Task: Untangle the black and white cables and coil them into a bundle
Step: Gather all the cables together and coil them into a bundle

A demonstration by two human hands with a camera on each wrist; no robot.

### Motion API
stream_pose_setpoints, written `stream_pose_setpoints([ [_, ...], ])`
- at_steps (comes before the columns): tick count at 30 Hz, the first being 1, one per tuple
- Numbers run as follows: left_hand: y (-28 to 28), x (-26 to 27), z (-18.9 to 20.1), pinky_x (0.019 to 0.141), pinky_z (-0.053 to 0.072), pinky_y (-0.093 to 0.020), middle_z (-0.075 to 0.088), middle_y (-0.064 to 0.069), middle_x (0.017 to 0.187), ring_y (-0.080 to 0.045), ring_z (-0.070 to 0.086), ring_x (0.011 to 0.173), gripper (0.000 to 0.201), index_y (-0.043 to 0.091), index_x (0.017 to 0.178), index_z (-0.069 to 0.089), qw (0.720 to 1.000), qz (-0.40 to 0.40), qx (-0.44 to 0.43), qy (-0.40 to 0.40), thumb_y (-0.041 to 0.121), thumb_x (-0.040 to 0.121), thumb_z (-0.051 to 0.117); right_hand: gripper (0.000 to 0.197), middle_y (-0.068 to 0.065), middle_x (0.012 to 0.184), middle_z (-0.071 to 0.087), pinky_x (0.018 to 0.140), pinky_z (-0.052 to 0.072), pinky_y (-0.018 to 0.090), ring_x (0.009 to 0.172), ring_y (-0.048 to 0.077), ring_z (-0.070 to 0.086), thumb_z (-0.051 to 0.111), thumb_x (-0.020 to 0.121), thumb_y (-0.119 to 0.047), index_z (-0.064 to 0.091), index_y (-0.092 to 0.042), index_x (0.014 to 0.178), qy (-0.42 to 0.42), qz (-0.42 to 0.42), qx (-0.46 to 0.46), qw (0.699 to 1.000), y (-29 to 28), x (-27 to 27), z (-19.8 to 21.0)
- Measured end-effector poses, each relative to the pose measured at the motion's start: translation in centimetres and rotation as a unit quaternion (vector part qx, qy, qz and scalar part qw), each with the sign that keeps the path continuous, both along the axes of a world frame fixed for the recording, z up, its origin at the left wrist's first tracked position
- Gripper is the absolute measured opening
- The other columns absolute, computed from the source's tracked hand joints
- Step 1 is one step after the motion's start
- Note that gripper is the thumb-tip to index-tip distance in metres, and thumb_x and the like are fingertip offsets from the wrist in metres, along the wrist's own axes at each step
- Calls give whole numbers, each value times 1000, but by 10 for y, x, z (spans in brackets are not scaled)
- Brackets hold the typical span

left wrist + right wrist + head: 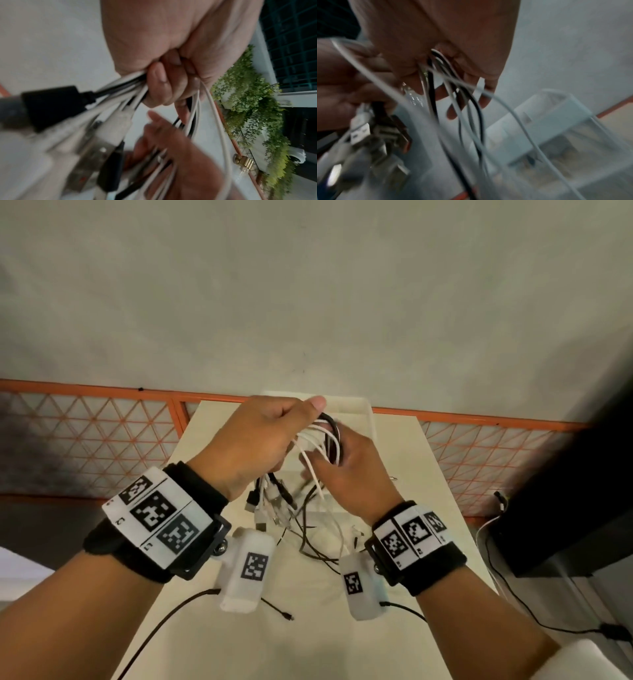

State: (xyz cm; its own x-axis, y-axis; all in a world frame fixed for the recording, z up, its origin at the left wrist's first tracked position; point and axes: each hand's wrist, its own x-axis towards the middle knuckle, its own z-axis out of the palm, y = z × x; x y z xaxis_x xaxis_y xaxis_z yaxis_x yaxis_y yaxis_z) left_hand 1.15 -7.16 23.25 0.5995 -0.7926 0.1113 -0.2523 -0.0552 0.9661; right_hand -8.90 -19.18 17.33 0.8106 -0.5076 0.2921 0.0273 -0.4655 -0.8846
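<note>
A bunch of black and white cables (320, 440) is held up above a cream table (308, 645). My left hand (260, 436) grips the bunch in a fist, and the USB plugs (265, 505) hang below it. In the left wrist view the fingers (159, 83) curl round the cables (123, 86). My right hand (346, 470) holds looped strands beside it, with black and white strands (447, 83) running through its curled fingers (452, 111). Loose tails (318, 542) trail down onto the table.
A clear plastic box (356, 412) stands on the table behind the hands. An orange lattice fence (102, 436) runs along the far edge. A dark unit (565, 501) with its own wires sits at the right. A thin black plug end (287, 616) lies near the front.
</note>
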Motion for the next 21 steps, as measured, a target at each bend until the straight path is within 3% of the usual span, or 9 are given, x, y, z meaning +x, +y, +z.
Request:
stream_pose_setpoints([
  [3, 11, 15, 5, 44, 23, -23, 22, 15, 45, -11, 19, 40, 56, -2, 65, 48, 998, 35, -6, -48, 44, 95, 57, 14, -4, 61, 69, 63, 56, 28, 55, 7, 66, 72, 88, -14, 76, -23, 99, 96, -37, 9, 995, -9, -8, -23],
  [5, 17, 20, 3, 44, 23, -25, 27, 13, 41, -7, 23, 37, 46, 16, 60, 55, 997, 35, 11, -65, 45, 96, 55, 38, -1, 72, 71, 75, 57, 36, 69, 13, 68, 75, 80, -9, 72, -21, 116, 75, 8, 63, 995, -11, -14, -24],
  [7, 15, 18, -3, 48, 25, -27, 38, 14, 38, -4, 34, 34, 37, 16, 77, 63, 993, 33, 45, -102, 46, 96, 54, 74, 6, 92, 72, 86, 57, 39, 90, 22, 70, 76, 76, -9, 51, -23, 144, 10, 102, 145, 984, -6, -15, -10],
  [9, 9, 12, -12, 52, 29, -28, 48, 17, 42, 1, 43, 39, 35, 16, 80, 60, 986, 43, 75, -146, 47, 96, 53, 97, 0, 111, 72, 96, 55, 35, 107, 15, 68, 80, 78, -15, 26, -36, 156, -4, 148, 122, 981, 3, -10, 5],
  [10, 6, 9, -15, 54, 31, -27, 49, 16, 46, 1, 44, 41, 38, 16, 80, 59, 984, 47, 79, -153, 49, 96, 52, 102, -4, 117, 71, 98, 54, 30, 110, 9, 67, 81, 79, -16, 20, -40, 156, 12, 142, 72, 987, 8, -6, 11],
  [12, 2, 8, -19, 51, 30, -26, 44, 14, 48, -2, 39, 40, 46, 10, 85, 57, 992, 41, 72, -99, 53, 97, 47, 90, -8, 104, 73, 83, 57, 21, 90, 2, 71, 74, 84, -9, 26, -36, 155, 45, 90, -20, 995, 14, 1, 16],
  [14, 3, 9, -19, 46, 27, -25, 39, 12, 50, -7, 31, 41, 49, 11, 86, 55, 997, 8, 75, -31, 58, 96, 42, 51, -14, 78, 71, 63, 55, 22, 63, 2, 66, 66, 88, -6, 60, -23, 135, 29, 22, -77, 996, 11, 5, 13],
  [16, 6, 11, -22, 44, 27, -24, 36, 9, 50, -11, 28, 44, 53, 14, 80, 55, 994, -33, 100, -19, 62, 95, 38, 27, -14, 66, 69, 55, 50, 23, 54, 5, 61, 62, 89, -2, 79, -18, 102, 3, -18, -106, 994, 5, 3, 11],
  [21, 9, 11, -35, 45, 32, -24, 28, 4, 51, -14, 27, 45, 67, 9, 74, 56, 983, -107, 145, 47, 66, 94, 28, 31, -10, 58, 68, 50, 39, 14, 50, 1, 53, 61, 81, 2, 80, -22, 79, 12, -104, -28, 994, -5, -2, 11],
])
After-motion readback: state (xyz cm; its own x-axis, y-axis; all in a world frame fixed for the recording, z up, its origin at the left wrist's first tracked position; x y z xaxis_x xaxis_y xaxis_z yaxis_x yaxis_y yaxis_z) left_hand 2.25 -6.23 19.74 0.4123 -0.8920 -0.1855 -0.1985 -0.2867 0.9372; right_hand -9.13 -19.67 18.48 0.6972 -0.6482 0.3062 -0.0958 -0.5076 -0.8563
